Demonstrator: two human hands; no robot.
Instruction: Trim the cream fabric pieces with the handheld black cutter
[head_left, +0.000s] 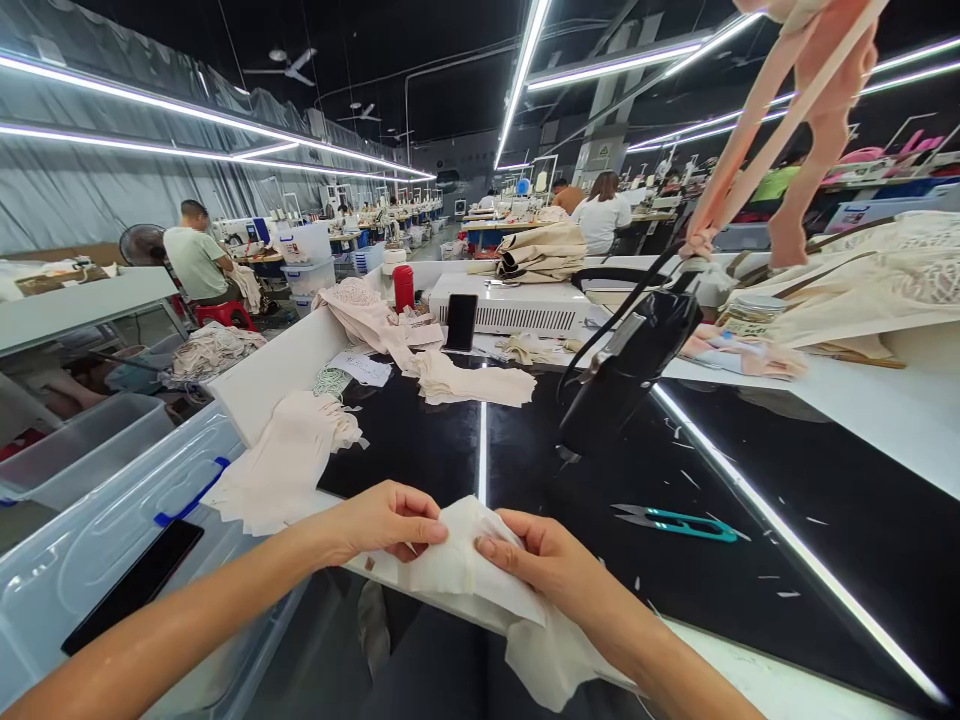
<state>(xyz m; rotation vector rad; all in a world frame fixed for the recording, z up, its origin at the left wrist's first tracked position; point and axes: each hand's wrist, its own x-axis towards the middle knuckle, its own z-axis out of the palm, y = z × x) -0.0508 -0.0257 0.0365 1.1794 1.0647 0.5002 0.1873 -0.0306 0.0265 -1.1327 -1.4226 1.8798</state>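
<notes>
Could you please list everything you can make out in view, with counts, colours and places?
Cloth: count unclear, off-white, front centre
Thread snips: one, teal, on black tabletop
Fabric stacks: several, cream, around tabletop
Box: one, white, behind tabletop
Bins: several, translucent, left
Phones: two, black, before box and on left bin
Bottle: one, red, left of box
Unidentified device: one, black, right of centre
Lights: several, white, ceiling
People: several, varied clothing, background
Left hand: one, on cloth
Right hand: one, on cloth
</notes>
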